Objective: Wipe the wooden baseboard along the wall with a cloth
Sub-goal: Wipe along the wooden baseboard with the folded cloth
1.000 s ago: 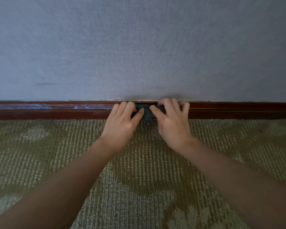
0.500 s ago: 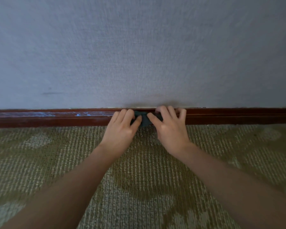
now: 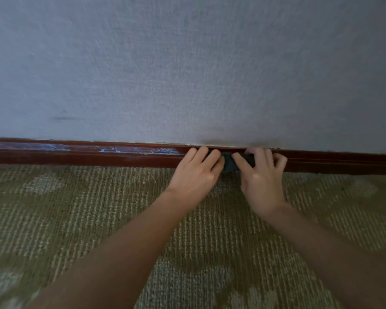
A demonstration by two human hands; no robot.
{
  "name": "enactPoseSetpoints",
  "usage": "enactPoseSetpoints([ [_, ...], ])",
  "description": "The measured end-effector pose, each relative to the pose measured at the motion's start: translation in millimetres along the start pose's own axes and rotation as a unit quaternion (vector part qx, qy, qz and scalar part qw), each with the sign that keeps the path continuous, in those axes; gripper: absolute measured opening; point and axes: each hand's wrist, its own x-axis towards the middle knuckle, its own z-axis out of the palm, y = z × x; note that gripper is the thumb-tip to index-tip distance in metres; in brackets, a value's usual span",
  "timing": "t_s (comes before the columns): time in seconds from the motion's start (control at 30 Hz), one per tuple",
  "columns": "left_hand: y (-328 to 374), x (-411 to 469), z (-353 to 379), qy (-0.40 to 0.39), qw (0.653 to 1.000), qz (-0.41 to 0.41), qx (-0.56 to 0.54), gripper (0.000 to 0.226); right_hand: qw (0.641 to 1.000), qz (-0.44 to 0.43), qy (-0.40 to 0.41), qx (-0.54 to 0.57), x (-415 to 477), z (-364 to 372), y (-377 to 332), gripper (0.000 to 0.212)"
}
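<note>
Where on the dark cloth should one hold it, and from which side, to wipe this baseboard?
Take the dark cloth at its two ends, from the carpet side, where the left hand and right hand now are. It lies bunched against the upright face of the baseboard, wall behind, so only its front and ends are free.

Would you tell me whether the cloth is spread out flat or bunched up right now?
Bunched up: the dark cloth shows only as a small wad between the left hand and right hand, against the baseboard.
</note>
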Motion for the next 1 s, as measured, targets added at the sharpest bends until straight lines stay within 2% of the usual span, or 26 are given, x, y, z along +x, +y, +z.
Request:
enactPoseSetpoints([
  [0.07,-6.3,-5.1,0.0,0.002,1.000,0.010,0.017,0.040,1.000,0.019,0.004,0.018,0.1,2.6,-11.0,0.049],
  [0.33,-19.7,-22.6,6.8,0.051,0.998,0.000,0.034,0.034,0.999,-0.030,-0.036,0.023,7.3,2.6,-17.2,0.050],
  [0.57,5.6,4.8,6.6,0.017,0.999,0.021,0.018,0.037,0.999,-0.035,-0.019,-0.030,-4.5,-2.6,16.5,0.047],
  [0.73,-0.8,1.9,1.0,0.006,0.999,0.026,0.021,0.039,1.000,0.024,0.002,0.014,-3.2,-1.6,-3.2,0.046],
  [0.83,-12.7,-8.5,-2.0,0.008,0.999,0.027,0.035,0.030,1.000,-0.004,-0.012,0.024,2.3,-1.8,-15.6,0.044],
  [1.0,-31.5,-28.6,-9.4,-0.019,0.999,0.011,0.041,0.033,0.998,-0.024,-0.050,0.043,13.9,0.1,-39.4,0.051],
])
